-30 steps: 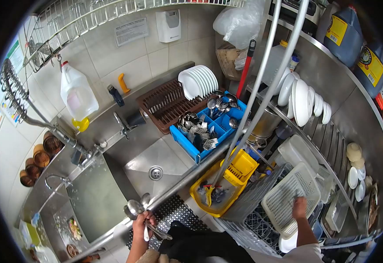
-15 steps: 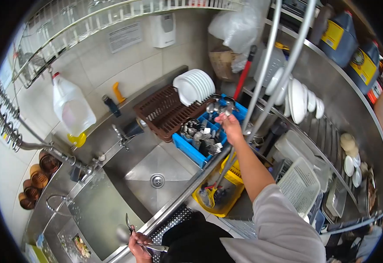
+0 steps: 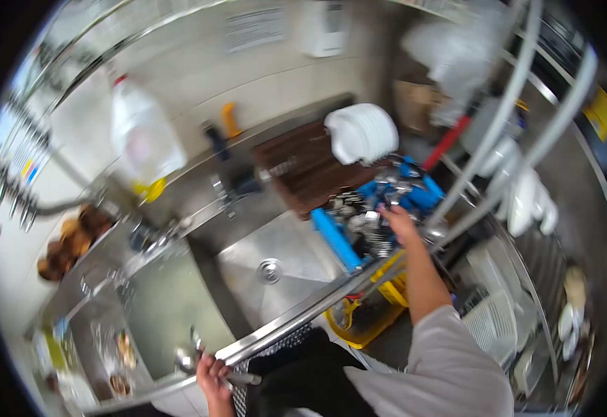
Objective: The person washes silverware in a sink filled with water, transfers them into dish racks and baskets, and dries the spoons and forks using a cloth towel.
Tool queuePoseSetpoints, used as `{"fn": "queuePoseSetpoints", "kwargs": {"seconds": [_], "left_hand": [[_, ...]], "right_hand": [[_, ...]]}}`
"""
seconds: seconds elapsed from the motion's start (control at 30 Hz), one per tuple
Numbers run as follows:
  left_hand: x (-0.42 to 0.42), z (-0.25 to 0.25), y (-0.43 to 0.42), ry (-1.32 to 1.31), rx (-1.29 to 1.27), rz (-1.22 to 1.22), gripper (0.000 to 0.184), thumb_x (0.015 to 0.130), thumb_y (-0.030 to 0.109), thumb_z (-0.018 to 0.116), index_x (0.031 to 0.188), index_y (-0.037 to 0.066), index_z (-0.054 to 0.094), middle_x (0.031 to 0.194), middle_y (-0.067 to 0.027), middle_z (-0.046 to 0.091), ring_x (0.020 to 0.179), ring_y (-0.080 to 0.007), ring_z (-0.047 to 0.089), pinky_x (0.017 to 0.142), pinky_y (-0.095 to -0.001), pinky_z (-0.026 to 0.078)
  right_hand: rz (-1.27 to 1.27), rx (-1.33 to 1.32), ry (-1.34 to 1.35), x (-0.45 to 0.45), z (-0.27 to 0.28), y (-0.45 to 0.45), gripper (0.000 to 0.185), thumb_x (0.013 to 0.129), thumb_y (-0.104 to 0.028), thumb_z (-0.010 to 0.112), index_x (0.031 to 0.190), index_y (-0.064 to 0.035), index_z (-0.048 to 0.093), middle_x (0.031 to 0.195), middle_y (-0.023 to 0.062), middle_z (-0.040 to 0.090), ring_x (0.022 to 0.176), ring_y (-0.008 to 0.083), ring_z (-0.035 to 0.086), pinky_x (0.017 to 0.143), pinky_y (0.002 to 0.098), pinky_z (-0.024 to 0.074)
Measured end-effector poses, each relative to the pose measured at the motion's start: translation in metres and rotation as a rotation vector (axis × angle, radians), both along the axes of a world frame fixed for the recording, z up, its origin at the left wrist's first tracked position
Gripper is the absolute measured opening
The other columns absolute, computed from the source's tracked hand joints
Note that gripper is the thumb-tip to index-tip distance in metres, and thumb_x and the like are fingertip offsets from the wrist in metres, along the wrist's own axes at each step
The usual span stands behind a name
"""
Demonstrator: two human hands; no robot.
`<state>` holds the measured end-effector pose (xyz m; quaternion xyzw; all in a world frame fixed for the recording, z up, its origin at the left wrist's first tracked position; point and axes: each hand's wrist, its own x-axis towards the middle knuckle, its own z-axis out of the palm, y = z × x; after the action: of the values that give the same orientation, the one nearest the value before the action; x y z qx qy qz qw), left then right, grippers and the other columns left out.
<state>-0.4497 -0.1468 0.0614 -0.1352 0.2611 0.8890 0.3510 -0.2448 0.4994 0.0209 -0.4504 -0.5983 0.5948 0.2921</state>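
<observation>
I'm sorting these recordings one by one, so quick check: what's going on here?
A person's right hand is at the cutlery in a blue caddy; blur hides whether it grips anything. The left hand holds metal utensils near a basin's cloudy water. White plates stand in the brown rack beside the caddy.

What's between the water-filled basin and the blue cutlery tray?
Head view: the second sink basin, its round drain showing, lies between the water-filled basin and the blue cutlery tray.
</observation>
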Motion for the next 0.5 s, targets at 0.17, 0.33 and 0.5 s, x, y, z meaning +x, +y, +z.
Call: {"fn": "queuePoseSetpoints", "kwargs": {"seconds": [0.17, 0.33, 0.5], "left_hand": [[-0.026, 0.023, 0.023, 0.041, -0.38, 0.074, 0.015, 0.095, 0.012, 0.064, 0.107, 0.008, 0.054, 0.093, -0.0064, 0.067, 0.059, -0.0075, 0.048, 0.055, -0.0275, 0.044], [-0.062, 0.018, 0.018, 0.112, -0.197, -0.037, 0.019, 0.098, 0.011, 0.061, 0.115, 0.005, 0.055, 0.107, -0.0098, 0.069, 0.063, -0.0065, 0.047, 0.058, -0.0248, 0.042], [-0.106, -0.003, 0.005, 0.23, -0.246, -0.262, 0.023, 0.097, 0.012, 0.064, 0.118, 0.004, 0.059, 0.095, -0.0077, 0.069, 0.064, -0.0116, 0.056, 0.055, -0.0268, 0.045]], "right_hand": [[-0.089, 0.337, -0.239, -0.015, 0.055, -0.029, 0.033, 0.095, -0.017, 0.064, 0.123, 0.0, 0.062, 0.115, 0.009, 0.068, 0.103, 0.0178, 0.062, 0.09, 0.0326, 0.0492], [0.323, 0.448, 0.063, -0.136, 0.111, -0.218, 0.027, 0.098, -0.01, 0.06, 0.125, -0.0068, 0.062, 0.12, 0.0058, 0.066, 0.111, 0.0176, 0.061, 0.102, 0.0333, 0.0467], [1.012, -0.497, 0.042, -0.265, 0.06, -0.462, 0.03, 0.105, -0.03, 0.057, 0.121, -0.0051, 0.06, 0.102, 0.0055, 0.066, 0.096, 0.0151, 0.064, 0.086, 0.0317, 0.0531]]}}
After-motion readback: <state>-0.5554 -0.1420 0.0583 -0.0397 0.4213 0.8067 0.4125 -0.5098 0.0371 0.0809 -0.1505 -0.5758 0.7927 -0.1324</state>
